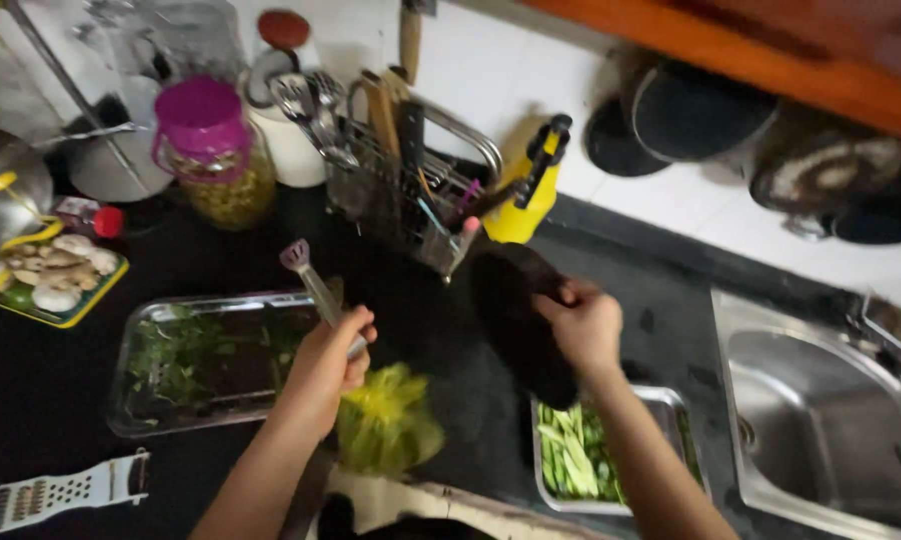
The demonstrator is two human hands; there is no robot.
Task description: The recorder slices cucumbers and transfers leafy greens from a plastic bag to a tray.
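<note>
Nearest on the black counter [50, 400] lie one white grater [70, 488] and one yellow-green bag [385, 420]. Just above it the left hand [328, 362] has its fingers curled tight around one metal peeler [315, 290], blade up, while the right hand [582, 325] pinches the rim of one dark pan [520, 320], tilted over a steel tray of cut green stalks [580, 455]. A second tray [210, 360] holds leafy greens. Judging by the grips, both items are mid-carry; setting them down calls for a free spot. Farther back stand a utensil rack [410, 190], one purple-lidded jar [210, 150] and the sink [830, 430].
</note>
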